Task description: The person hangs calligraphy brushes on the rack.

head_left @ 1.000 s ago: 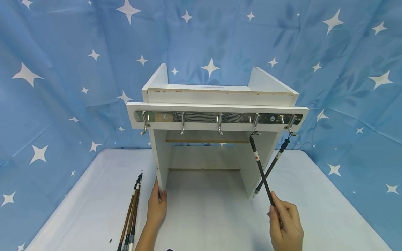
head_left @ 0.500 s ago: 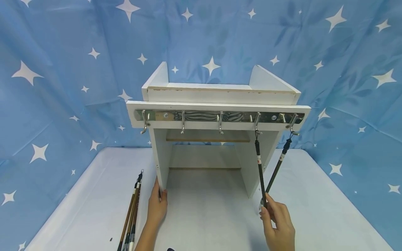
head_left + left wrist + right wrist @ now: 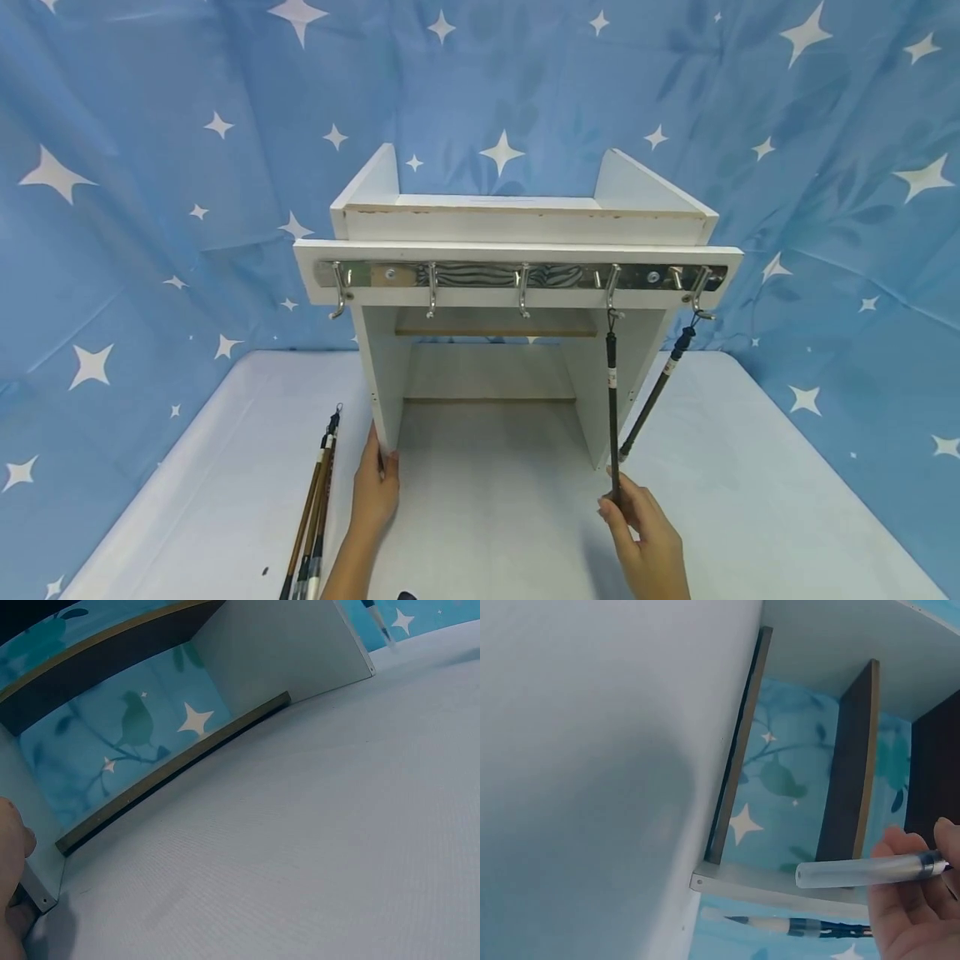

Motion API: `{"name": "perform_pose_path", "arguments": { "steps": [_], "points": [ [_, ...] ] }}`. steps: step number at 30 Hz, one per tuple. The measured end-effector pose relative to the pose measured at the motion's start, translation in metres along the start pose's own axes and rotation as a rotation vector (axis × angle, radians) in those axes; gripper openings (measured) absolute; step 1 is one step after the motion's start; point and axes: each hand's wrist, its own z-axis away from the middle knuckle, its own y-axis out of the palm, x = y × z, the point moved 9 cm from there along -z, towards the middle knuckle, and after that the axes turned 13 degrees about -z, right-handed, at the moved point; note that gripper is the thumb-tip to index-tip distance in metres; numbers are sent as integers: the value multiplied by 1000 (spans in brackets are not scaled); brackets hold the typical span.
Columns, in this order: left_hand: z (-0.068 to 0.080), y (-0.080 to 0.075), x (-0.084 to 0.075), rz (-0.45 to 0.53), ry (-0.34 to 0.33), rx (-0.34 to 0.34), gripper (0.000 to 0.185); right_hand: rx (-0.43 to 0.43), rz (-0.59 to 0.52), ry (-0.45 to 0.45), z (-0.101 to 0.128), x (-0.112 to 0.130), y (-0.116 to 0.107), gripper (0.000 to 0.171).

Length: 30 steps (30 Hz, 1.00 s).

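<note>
The brush (image 3: 612, 408) is being steadied as it hangs from the fourth hook (image 3: 612, 292) of the rack (image 3: 517, 276). The step is best done by letting the lower end settle plumb before the fingers are eased off, so that the loop is not being jerked off the hook. The brush's capped tip (image 3: 862, 871) is being pinched by the right hand (image 3: 647, 542), with the shaft rising straight above it. The cabinet's (image 3: 517, 225) left panel (image 3: 380, 392) is being held by the left hand (image 3: 375, 492), apparently with curled fingers. Spare brushes (image 3: 315, 508) are lying just left of that hand.
</note>
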Motion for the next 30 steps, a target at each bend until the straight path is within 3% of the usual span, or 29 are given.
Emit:
{"name": "perform_pose_path", "arguments": {
  "steps": [5, 19, 30],
  "points": [
    [0, 0, -1, 1, 5, -3, 62, 30, 21, 83, 0, -6, 4, 41],
    [0, -1, -2, -1, 20, -35, 62, 71, 21, 3, 0, -3, 6, 47],
    [0, -1, 0, 16, 2, -12, 62, 128, 62, 41, 2, -7, 11, 53]
  ]
}}
